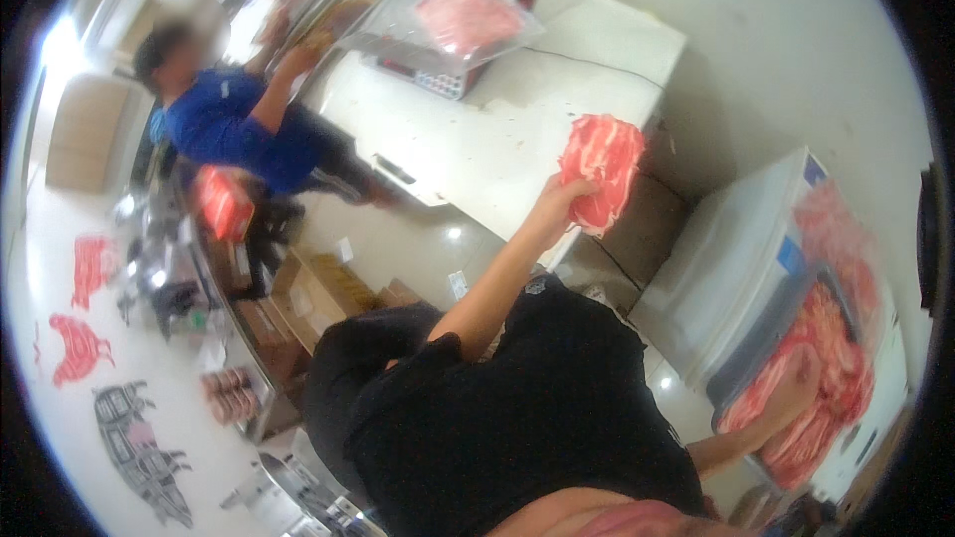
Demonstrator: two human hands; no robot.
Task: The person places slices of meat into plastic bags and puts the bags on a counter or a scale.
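Observation:
My left hand (577, 197) grips a flat stack of thin-sliced, marbled raw meat (603, 161) at its lower left side. It holds the stack up over the corner of the white table (476, 171). At the right, my right hand (796, 388) rests on a heap of sliced raw meat (796, 443) in a grey tray (753, 338). The fingers of that hand are blurred and partly lost against the meat, so their closure does not show.
On the table stands a scale (423, 75) bearing bagged meat (468, 18). A co-worker in a blue top (224, 129) works at the far left. A white chest (721, 259) supports the tray. Cardboard boxes (308, 293) lie on the left.

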